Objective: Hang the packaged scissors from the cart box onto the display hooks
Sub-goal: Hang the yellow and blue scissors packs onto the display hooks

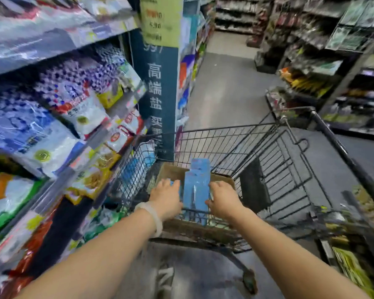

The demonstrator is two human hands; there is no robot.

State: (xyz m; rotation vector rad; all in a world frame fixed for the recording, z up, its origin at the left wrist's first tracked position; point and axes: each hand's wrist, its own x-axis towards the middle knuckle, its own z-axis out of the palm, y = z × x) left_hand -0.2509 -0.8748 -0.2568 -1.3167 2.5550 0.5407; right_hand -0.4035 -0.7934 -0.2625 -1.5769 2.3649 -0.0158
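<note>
A brown cardboard box sits inside a black wire shopping cart. Blue packaged scissors stand upright in the box, with another blue pack poking up behind. My left hand, with a pale bracelet on the wrist, reaches into the box just left of the front pack. My right hand is at the pack's right edge, fingers curled against it. Whether either hand grips a pack is unclear. No display hooks are in view.
Shelves of bagged goods line the left side, close to the cart. A dark blue pillar with white characters stands ahead of the cart. More shelving fills the right. A grey floor aisle runs forward.
</note>
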